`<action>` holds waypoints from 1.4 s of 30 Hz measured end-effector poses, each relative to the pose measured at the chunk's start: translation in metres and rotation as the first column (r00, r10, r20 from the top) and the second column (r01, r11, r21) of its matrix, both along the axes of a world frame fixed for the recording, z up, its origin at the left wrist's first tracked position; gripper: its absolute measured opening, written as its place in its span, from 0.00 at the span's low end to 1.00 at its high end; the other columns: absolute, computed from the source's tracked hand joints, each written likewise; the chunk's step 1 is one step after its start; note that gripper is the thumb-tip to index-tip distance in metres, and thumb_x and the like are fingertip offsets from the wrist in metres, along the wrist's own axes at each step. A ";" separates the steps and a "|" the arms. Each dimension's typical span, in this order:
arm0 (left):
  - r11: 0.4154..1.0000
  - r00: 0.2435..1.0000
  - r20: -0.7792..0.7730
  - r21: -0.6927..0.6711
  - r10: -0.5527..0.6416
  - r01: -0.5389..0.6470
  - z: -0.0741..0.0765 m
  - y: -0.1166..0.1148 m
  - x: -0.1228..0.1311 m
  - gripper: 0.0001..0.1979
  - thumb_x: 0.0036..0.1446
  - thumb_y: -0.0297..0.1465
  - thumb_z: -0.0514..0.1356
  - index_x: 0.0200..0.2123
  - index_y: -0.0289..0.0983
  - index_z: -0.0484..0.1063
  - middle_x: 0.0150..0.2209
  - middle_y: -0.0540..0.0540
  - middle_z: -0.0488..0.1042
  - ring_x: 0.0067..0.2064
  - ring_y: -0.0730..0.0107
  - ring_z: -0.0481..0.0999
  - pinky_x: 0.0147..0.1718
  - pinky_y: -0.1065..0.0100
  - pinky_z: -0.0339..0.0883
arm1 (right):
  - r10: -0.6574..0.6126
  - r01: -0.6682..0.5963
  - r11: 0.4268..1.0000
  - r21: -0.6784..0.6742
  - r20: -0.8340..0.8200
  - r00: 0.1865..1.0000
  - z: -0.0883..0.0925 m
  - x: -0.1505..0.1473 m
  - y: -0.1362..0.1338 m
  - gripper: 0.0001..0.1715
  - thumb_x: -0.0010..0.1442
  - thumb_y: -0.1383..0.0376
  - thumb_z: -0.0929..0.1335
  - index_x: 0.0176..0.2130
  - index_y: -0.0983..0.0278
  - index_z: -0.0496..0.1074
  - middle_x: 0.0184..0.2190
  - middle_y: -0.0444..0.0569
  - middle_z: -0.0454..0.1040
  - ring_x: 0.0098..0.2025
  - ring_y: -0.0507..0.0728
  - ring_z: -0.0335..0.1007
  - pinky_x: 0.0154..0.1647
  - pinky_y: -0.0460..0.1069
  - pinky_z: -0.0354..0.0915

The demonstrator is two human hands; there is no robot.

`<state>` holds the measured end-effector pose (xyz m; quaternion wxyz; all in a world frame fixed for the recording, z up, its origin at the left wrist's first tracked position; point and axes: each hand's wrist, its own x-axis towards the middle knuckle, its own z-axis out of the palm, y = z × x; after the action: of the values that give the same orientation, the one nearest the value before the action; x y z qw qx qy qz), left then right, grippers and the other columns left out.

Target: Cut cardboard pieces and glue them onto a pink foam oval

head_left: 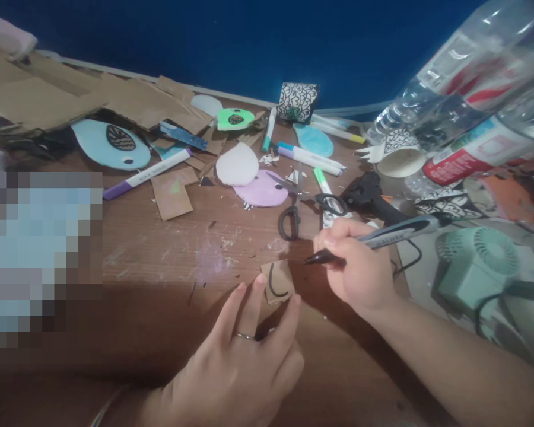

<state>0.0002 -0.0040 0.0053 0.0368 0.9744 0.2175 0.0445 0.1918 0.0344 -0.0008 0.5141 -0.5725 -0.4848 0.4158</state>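
A small square of brown cardboard (279, 284) lies on the table and bears a curved black line. My left hand (249, 362) rests over the table with its fingers spread; the fingertips touch the square's left and lower right edges. Held in my right hand (358, 270) is a black-and-grey marker (394, 234). Its dark tip points left, just above and to the right of the cardboard, apart from it. Black-handled scissors (299, 198) lie open beyond my right hand.
Behind are fish-shaped cutouts in blue (104, 157), green (225, 120) and purple (262, 191), several colored markers (149, 174) and cardboard scraps (171, 193). A black glue gun (369, 196), plastic bottles (476, 142) and a green mini fan (480, 267) stand or lie at right. The left edge is pixelated.
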 end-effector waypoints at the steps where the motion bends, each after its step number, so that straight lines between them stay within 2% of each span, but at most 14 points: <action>1: 1.000 1.000 0.002 0.000 0.000 0.000 0.000 0.000 0.000 0.14 0.52 0.40 0.54 0.39 0.41 0.71 0.58 0.46 0.59 0.57 0.45 0.58 0.55 0.45 0.40 | -0.012 0.013 1.000 -0.008 0.050 0.999 0.000 0.001 0.000 0.17 0.50 0.67 0.63 0.15 0.61 0.53 0.12 0.39 0.55 0.16 0.49 0.54 0.18 0.46 0.54; 4: 1.000 1.000 0.014 -0.001 -0.017 0.017 -0.001 0.001 -0.001 0.14 0.53 0.41 0.53 0.39 0.41 0.70 0.58 0.46 0.60 0.57 0.45 0.58 0.54 0.46 0.41 | 0.100 -0.087 0.995 -0.055 0.317 0.943 0.005 0.000 -0.001 0.14 0.52 0.65 0.65 0.17 0.63 0.61 0.15 0.41 0.63 0.19 0.50 0.59 0.20 0.45 0.57; 7: 1.000 0.999 0.025 0.009 -0.026 0.026 -0.001 0.002 -0.002 0.15 0.54 0.41 0.53 0.39 0.41 0.70 0.57 0.46 0.61 0.57 0.44 0.58 0.54 0.46 0.42 | 0.209 -0.201 0.978 -0.063 0.416 0.885 0.009 -0.004 -0.004 0.11 0.52 0.63 0.66 0.21 0.64 0.67 0.17 0.41 0.67 0.20 0.49 0.60 0.20 0.44 0.58; 12: 1.000 0.999 0.029 0.012 -0.025 0.025 -0.001 0.003 -0.003 0.15 0.53 0.42 0.53 0.40 0.41 0.69 0.57 0.46 0.61 0.57 0.45 0.58 0.54 0.46 0.44 | 0.197 -0.193 0.980 -0.053 0.445 0.874 0.006 -0.005 -0.005 0.10 0.52 0.63 0.67 0.23 0.64 0.68 0.18 0.41 0.68 0.20 0.48 0.60 0.21 0.43 0.57; 19: 0.999 0.998 0.047 0.030 -0.038 0.037 -0.001 0.003 -0.003 0.15 0.54 0.42 0.53 0.39 0.40 0.68 0.56 0.44 0.61 0.57 0.44 0.58 0.53 0.46 0.45 | 0.242 -0.214 0.970 -0.113 0.476 0.845 0.010 -0.005 -0.004 0.10 0.53 0.62 0.67 0.23 0.65 0.69 0.20 0.42 0.69 0.22 0.49 0.62 0.22 0.44 0.58; 25: 0.998 0.998 0.044 0.023 -0.051 0.050 0.000 0.004 -0.003 0.15 0.54 0.42 0.52 0.40 0.39 0.68 0.56 0.44 0.62 0.56 0.42 0.59 0.52 0.46 0.48 | 0.190 -0.190 0.980 -0.053 0.516 0.835 0.005 -0.007 -0.004 0.11 0.52 0.64 0.67 0.21 0.64 0.66 0.17 0.40 0.66 0.20 0.48 0.60 0.21 0.44 0.55; 42: 0.999 0.998 0.041 0.030 -0.044 0.043 -0.002 0.002 -0.003 0.16 0.54 0.42 0.52 0.40 0.39 0.68 0.56 0.44 0.62 0.57 0.42 0.58 0.52 0.47 0.48 | 0.210 -0.229 0.973 -0.023 0.499 0.841 0.005 -0.005 -0.005 0.12 0.52 0.67 0.66 0.20 0.64 0.63 0.17 0.39 0.63 0.20 0.47 0.57 0.21 0.44 0.54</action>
<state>-0.0026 -0.0021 0.0029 0.0281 0.9782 0.1945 0.0673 0.1865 0.0293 0.0040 0.3313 -0.5911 -0.6710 0.3010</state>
